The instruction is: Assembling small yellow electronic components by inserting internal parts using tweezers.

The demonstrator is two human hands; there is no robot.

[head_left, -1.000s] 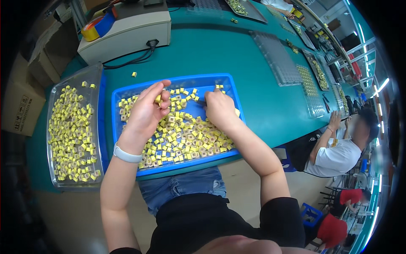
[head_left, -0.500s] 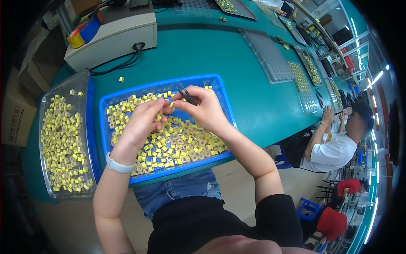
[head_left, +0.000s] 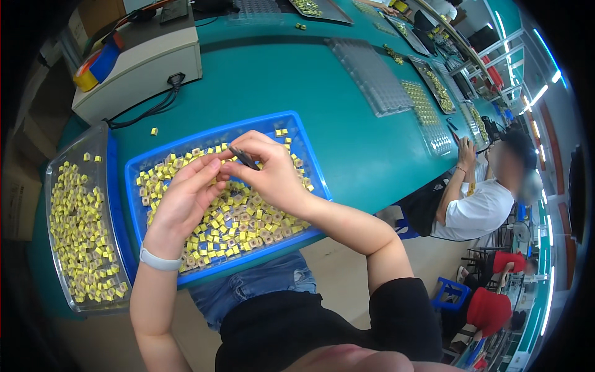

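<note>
Both hands meet above a blue-rimmed tray (head_left: 214, 127) full of small yellow components (head_left: 238, 226), block-shaped with pale tan ends. My right hand (head_left: 271, 173) is closed on dark tweezers (head_left: 244, 158), which slant up and left between thumb and fingers. Close against it, my left hand (head_left: 189, 195), with a pale band on the wrist, has thumb and fingertips pinched together. Whatever lies between those fingertips is too small and covered to make out. The two hands' fingertips almost touch.
At the left, a clear tray (head_left: 52, 248) holds more yellow components. One loose component (head_left: 154, 131) lies on the green table (head_left: 273, 74). Beyond stands a beige box (head_left: 145, 80) with a black cable. Clear plastic trays (head_left: 369, 77) lie far right, near a seated co-worker (head_left: 477, 208).
The whole view has shifted, moving the table things left. My right hand has turned the tweezers so they slant more to the left. Both hands stay together over the tray.
</note>
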